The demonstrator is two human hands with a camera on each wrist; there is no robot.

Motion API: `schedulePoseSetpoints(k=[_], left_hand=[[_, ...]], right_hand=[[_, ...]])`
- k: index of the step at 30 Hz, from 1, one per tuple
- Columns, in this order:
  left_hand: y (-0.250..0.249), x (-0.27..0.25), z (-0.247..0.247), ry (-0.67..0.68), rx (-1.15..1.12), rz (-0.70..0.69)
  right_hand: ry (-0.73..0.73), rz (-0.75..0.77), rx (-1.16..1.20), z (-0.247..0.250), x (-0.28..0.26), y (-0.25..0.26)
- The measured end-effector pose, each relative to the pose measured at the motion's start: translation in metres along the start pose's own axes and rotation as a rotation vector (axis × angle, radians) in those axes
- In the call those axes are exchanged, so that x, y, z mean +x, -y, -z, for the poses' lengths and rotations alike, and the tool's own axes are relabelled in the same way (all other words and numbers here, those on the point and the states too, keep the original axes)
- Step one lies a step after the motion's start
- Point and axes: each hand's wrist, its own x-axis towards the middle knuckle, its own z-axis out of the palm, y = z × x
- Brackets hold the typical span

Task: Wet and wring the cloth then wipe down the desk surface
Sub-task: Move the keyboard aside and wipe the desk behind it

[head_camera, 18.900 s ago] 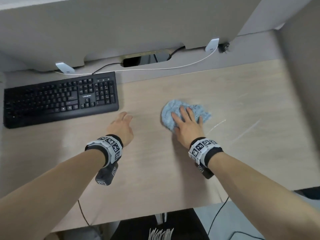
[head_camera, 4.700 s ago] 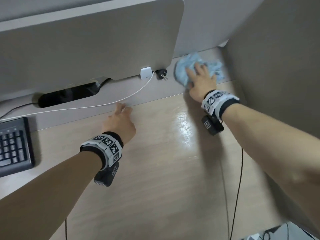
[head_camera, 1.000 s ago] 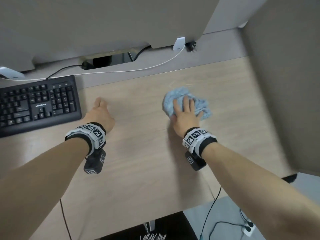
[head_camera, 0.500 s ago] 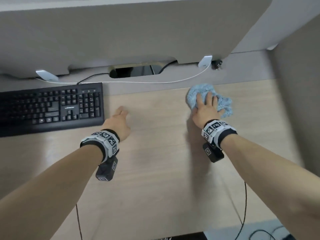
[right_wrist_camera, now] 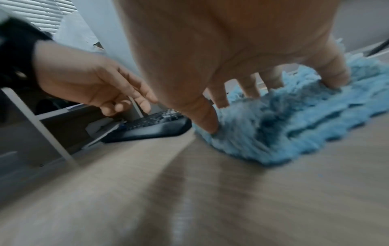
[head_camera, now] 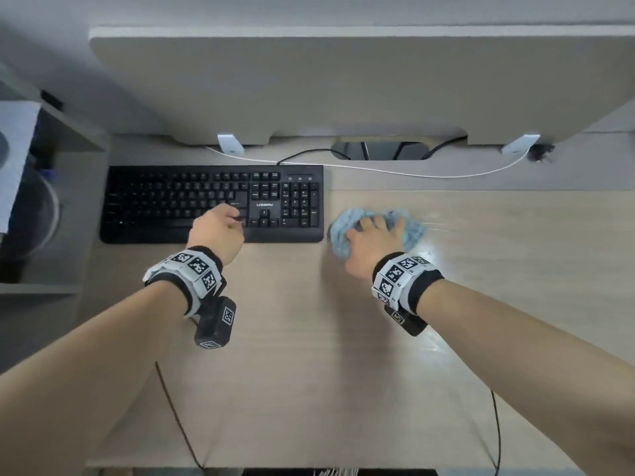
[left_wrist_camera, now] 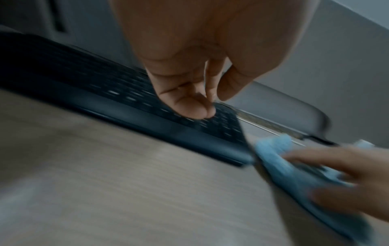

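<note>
Setting: an office workstation is showing in all views.
Desk [head_camera: 343, 372]: a light wood-grain top is spanning the head view.
Keyboard [head_camera: 213, 202]: a black full-size unit is lying at the rear left.
Partition [head_camera: 343, 87]: a beige panel is standing behind the desk.
Cables [head_camera: 378, 170]: they are running into a slot beneath the partition.

Cloth [head_camera: 374, 231] under right hand [head_camera: 369, 250] now beside keyboard [head_camera: 213, 202] (left hand [head_camera: 216, 233] above its keys).
</note>
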Motion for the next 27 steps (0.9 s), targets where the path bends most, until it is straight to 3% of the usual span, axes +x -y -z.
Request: schedulePoseSetpoints(k=[2,6,9,13,18,21,27], left_hand=[[0.032,0.014,0.025,-0.072,-0.022,0.076],[0.085,0.043,0.062,-0.194,-0.021,0.164],[0.115,0.063,0.082,-0.203,-0.009,0.253],[0.133,0.081,0.096,-0.189,-0.021,0.335],[0.140,0.093,0.102,-0.142,-0.157,0.465],[0.138,0.094,0.101,-0.117,-0.215,0.464],[0.130,0.088,0.109,-0.114,-0.118,0.477]], right_hand=[[-0.058,-0.031,0.063,0.023,0.001,0.015],[-0.153,-0.101,0.666,0.064,0.023,0.042],[-0.122,-0.268,0.916,0.077,0.046,0.056],[-0.094,-0.412,1.047,0.077,0.066,0.060],[-0.106,-0.464,1.062,0.077,0.076,0.069],[-0.092,-0.470,1.089,0.078,0.079,0.076],[-0.141,-0.471,1.120,0.081,0.077,0.076]])
